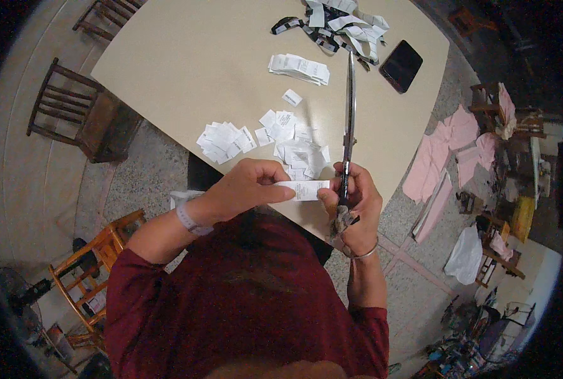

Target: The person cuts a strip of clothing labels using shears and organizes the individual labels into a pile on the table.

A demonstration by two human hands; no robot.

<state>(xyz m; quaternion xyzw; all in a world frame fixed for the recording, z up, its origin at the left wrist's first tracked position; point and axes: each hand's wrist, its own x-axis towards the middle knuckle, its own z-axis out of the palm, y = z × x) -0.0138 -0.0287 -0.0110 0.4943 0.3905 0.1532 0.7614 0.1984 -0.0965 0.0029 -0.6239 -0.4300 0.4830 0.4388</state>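
Observation:
A small white printed label [307, 190] is pinched at its left end by my left hand [258, 187] and at its right end by my right hand [355, 199]. Long scissors [350, 113] also rest in my right hand, their blades pointing away from me and looking nearly closed. Just beyond the label lies a loose pile of white labels [305, 154], with a fanned group of labels [224, 142] to its left. Farther off are a single label [292, 97] and a neater stack of labels [299, 69].
Tangled white and black label strips [343, 26] lie at the table's [191, 61] far side, beside a black smartphone [401, 66]. A wooden chair [87, 113] stands at the left. Pink fabric pieces [433, 161] lie on the floor at the right.

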